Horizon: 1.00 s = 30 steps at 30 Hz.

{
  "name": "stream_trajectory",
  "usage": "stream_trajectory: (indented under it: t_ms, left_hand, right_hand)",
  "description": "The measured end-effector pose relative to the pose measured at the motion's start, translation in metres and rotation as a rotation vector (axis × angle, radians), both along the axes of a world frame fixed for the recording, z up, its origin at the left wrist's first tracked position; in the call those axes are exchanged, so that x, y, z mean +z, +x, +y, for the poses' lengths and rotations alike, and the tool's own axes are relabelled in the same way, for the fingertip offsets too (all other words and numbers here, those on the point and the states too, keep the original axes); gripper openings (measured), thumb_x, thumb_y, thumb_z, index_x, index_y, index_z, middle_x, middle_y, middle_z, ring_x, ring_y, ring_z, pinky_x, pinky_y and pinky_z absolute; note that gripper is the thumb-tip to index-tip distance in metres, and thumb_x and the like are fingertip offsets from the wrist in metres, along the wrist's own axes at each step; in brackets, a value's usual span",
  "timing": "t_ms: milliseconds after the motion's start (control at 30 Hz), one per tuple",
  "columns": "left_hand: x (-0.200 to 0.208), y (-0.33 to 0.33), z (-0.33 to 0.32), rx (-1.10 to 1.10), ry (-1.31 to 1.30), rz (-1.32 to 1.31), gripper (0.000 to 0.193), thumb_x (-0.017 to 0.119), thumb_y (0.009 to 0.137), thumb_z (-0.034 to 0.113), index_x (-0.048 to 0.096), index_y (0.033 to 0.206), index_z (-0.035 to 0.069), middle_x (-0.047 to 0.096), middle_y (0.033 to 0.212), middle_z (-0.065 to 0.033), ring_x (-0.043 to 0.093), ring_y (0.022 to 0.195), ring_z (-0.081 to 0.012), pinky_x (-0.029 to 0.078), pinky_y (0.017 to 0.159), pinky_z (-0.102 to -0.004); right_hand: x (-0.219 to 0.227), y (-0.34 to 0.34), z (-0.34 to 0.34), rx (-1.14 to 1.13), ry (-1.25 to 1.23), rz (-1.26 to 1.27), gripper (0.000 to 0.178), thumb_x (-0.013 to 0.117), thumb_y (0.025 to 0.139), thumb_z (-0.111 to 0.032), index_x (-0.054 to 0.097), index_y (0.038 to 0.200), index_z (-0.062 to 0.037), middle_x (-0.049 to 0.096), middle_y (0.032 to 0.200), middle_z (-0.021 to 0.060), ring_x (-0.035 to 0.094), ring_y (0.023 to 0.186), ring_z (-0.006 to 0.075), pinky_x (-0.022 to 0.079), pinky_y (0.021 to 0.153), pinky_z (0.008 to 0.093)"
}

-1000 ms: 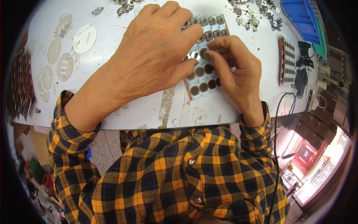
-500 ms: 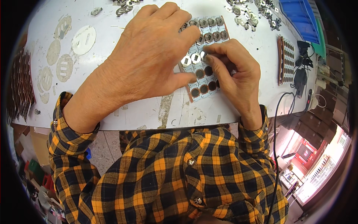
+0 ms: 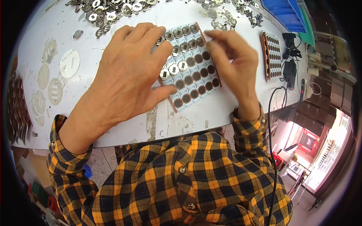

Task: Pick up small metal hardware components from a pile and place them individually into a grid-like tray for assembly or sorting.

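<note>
A pale blue circuit board panel [image 3: 191, 68] lies tilted on the table with rows of round dark spots. Metal discs with square holes cover spots in its upper rows; three bright discs [image 3: 174, 69] sit side by side at the left of a middle row. Arched over the panel's left side is my left hand [image 3: 130, 71], thumb at its lower left edge and fingers at its upper left, apart from each other. What lies under that palm is hidden. My right hand [image 3: 237, 60], a little blurred, is beside the upper right edge, thumb and index finger apart with nothing visible between them.
Loose metal discs [image 3: 111, 16] are heaped at the far edge, with paler pieces [image 3: 218, 17] further right. More panels stand stacked at the right [image 3: 270, 56] and far left [image 3: 19, 109]. A blue bin [image 3: 284, 15], black cables [image 3: 289, 69] and a white round plate [image 3: 69, 64] lie around.
The right hand has let go of a bright disc, now on the panel, and drawn away up and right. The whole view has shifted, so the table appears further left and lower.
</note>
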<state>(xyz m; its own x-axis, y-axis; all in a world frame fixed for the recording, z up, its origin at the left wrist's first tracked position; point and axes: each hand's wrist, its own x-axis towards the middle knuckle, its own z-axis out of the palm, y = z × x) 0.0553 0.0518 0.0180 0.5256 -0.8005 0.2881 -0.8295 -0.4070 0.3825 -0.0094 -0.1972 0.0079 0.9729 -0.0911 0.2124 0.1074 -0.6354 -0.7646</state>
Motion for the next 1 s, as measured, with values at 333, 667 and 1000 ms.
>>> stream_trajectory:
  t_ms: [333,667,1000]
  left_hand:
    - [0.001,-0.002,-0.001,0.0,0.025,-0.005,0.071,0.094,0.062,0.025,0.063,0.121,0.0,0.061,0.138,-0.0227,0.056,0.13,-0.0421,0.046,0.108,-0.05]
    - [0.0,-0.002,-0.002,-0.002,0.044,-0.011,0.07,0.094,0.062,0.026,0.064,0.12,0.0,0.061,0.138,-0.0225,0.056,0.131,-0.0419,0.046,0.109,-0.0497]
    - [0.0,-0.004,-0.001,0.008,0.036,0.041,0.071,0.094,0.062,0.024,0.063,0.121,0.0,0.061,0.138,-0.0215,0.056,0.131,-0.0412,0.046,0.109,-0.0492]
  right_hand:
    - [-0.016,0.03,-0.047,0.064,-0.382,-0.256,0.015,0.07,0.096,-0.001,0.074,0.111,-0.0011,0.067,0.09,0.0012,0.055,0.071,0.007,0.044,0.063,0.0214]
    - [-0.009,0.026,-0.043,0.02,-0.438,-0.133,0.012,0.073,0.098,-0.01,0.072,0.104,-0.0001,0.069,0.084,0.0005,0.057,0.072,0.0059,0.047,0.065,0.0224]
    - [0.017,-0.01,0.003,-0.008,0.535,0.281,0.015,0.068,0.101,-0.007,0.071,0.112,0.003,0.071,0.084,0.0043,0.065,0.063,0.0082,0.052,0.049,0.0211]
